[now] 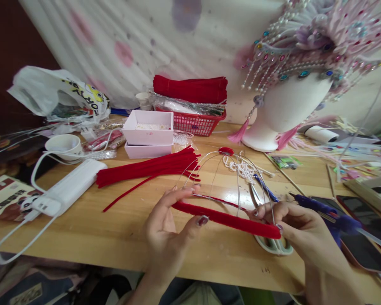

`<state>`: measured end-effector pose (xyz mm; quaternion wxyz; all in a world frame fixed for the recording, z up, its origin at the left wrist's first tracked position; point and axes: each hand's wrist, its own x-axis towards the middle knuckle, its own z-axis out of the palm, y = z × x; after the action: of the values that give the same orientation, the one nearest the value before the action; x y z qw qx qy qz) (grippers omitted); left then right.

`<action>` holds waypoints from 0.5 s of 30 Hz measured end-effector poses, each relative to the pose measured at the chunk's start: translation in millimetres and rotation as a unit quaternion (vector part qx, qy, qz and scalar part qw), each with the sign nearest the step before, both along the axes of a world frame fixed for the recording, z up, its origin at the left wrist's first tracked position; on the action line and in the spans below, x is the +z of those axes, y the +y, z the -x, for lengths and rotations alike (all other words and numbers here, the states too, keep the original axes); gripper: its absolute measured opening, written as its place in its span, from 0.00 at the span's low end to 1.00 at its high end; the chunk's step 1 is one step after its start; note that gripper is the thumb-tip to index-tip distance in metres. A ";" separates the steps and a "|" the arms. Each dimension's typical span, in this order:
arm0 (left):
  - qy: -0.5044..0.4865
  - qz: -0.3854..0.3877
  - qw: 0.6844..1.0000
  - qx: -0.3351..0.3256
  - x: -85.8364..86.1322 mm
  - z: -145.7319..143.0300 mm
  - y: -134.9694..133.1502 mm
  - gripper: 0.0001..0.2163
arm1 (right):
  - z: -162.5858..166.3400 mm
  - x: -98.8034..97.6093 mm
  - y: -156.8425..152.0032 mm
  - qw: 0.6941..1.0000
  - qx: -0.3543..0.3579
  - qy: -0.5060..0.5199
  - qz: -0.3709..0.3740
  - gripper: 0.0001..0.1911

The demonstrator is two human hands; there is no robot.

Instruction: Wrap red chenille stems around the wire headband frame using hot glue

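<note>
Between my hands is a domed wire frame [238, 186] with a red fuzzy band [228, 221] along its near rim and a small red piece [226, 151] at its top. My left hand [173, 231] grips the band's left part, thumb in front and fingers behind. At the band's right end my right hand [300, 226] pinches the rim, where a wire meets it. Scissors [273, 245] lie on the table under the frame, partly hidden by it. Behind my left hand rests a bundle of red pipe cleaners [146, 167], one strand lying apart.
A blue glue gun [330, 218] and dark phones [362, 245] lie to the right. White pearl beads [241, 169] sit behind the frame. Farther back stand white boxes [148, 129], a red basket [198, 123] and a white mannequin head [282, 110] with an ornate headdress. A power strip [79, 186] is left.
</note>
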<state>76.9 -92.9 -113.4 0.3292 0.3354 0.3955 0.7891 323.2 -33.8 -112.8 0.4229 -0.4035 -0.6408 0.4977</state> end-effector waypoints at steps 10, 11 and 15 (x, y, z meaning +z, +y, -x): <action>0.263 -0.087 0.961 0.008 -5.7 31.0 5.3 0.09 | 5.0 2.1 0.5 1.000 -0.014 0.010 -0.018 0.13; 0.286 -0.097 0.953 0.002 -6.3 33.7 6.1 0.11 | 4.7 1.8 0.1 1.000 -0.016 0.010 -0.018 0.13; 0.354 -0.137 0.925 0.007 -6.7 40.0 7.4 0.13 | 4.3 1.1 0.0 0.999 -0.021 0.015 -0.021 0.13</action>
<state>36.8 -85.5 -120.1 0.1134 0.6320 0.3765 0.6678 318.9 -33.9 -111.7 0.4513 -0.3999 -0.6362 0.4814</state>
